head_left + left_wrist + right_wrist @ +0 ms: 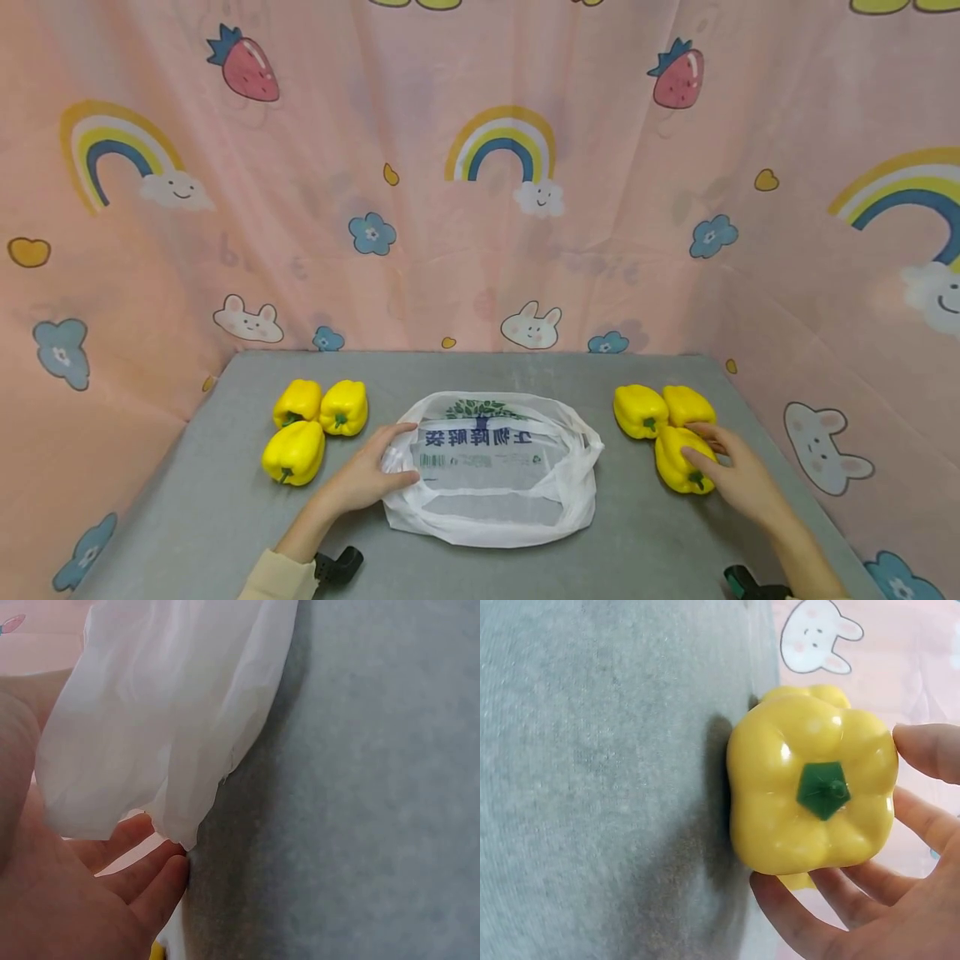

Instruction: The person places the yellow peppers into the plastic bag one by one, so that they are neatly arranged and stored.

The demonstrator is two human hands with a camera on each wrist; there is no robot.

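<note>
A white plastic bag (510, 533) with printed characters lies mouth-open in the middle of the table. At its left side is my left hand (371, 467), thumb and fingers spread apart and touching the bag's edge. In the left wrist view the white film (165, 712) hangs in front of the hand (82, 892), whose visible fingers are nearly straight. My right hand (738, 471) grips a glossy yellow bell pepper (678, 467), thumb on one side and fingers on the other. Its green stem (825, 790) faces the right wrist camera. Two more yellow peppers (639, 411) touch it from behind.
Three yellow bell peppers (294, 452) sit in a cluster left of the bag. The grey table (187, 517) is bordered at the back and sides by a pink printed curtain (480, 275). A dark wrist device (341, 567) is strapped near the left sleeve.
</note>
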